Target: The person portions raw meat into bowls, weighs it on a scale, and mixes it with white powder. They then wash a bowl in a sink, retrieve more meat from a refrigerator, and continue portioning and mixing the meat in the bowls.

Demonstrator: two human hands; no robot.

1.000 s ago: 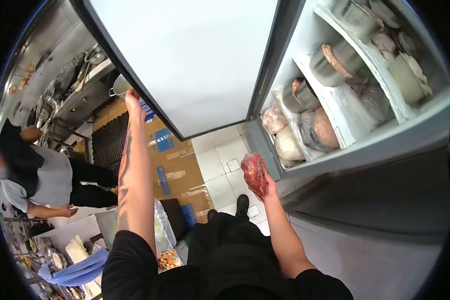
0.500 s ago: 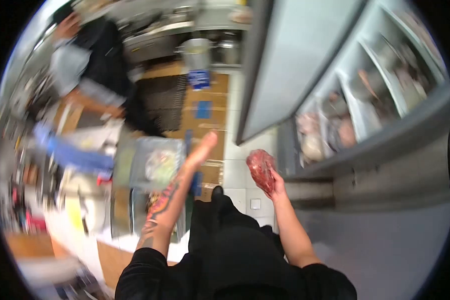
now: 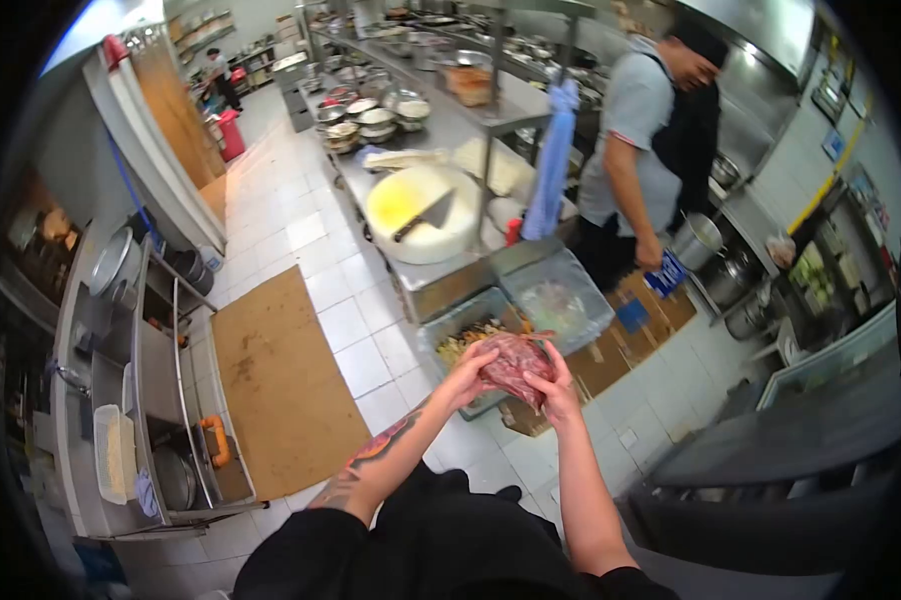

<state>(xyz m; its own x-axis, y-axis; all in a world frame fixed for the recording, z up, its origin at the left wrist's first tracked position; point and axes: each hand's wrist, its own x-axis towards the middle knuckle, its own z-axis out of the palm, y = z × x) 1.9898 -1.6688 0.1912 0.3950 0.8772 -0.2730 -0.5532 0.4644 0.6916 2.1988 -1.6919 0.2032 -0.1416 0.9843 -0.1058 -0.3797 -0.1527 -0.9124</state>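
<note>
Both hands hold one lump of red meat [image 3: 516, 362]. The left hand [image 3: 473, 376] is on one side of it, and the right hand [image 3: 557, 388] is on the other side. The fingers curl around it, and the thumbs press on the near side. The meat is up in the air, in front of the person's body. It looks shiny, and I can't tell if it has a wrap on it.

Behind the meat is a tub with bits of food [image 3: 429, 345]. Just beside that is a clear tub [image 3: 593, 310] with something pale green in it. Past the tubs is a metal table [image 3: 353, 182]. A big round white block [image 3: 453, 236] sits on it, with a yellow patch on top. A knife [image 3: 433, 212] lies flat on the block. A blue cloth [image 3: 549, 170] hangs near the block.

To the right stands another person in a gray shirt [image 3: 626, 115], looking down. On the left, a big brown sheet of cardboard [image 3: 286, 390] lies on the white tile floor [image 3: 356, 365].
</note>
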